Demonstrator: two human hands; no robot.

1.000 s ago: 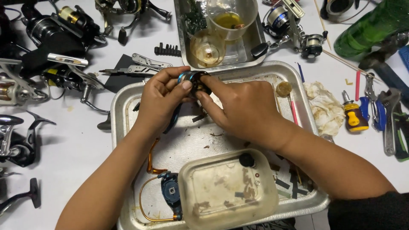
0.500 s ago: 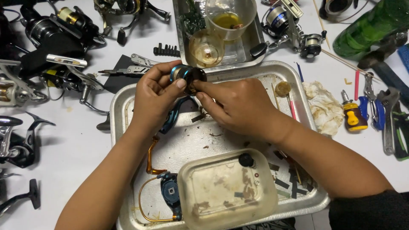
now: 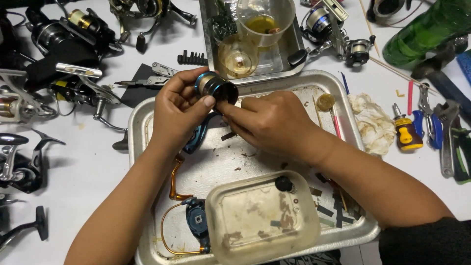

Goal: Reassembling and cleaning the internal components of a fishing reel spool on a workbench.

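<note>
Spool [image 3: 216, 87], black with blue rim, left hand [image 3: 179, 110], right hand [image 3: 272, 122] gripping

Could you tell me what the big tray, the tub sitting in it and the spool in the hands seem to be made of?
Tray: bare metal, likely aluminium or steel; dull silver sheen, scuffed.
Tub: translucent plastic, cloudy and stained.
Spool: probably anodised metal; glossy black with a blue rim, gripped by the left hand and right hand.

The right hand [image 3: 274, 122] hides its fingertips behind the spool [image 3: 216, 87]. The green bottle [image 3: 427, 24] and tub [image 3: 262, 221] run off frame.
</note>
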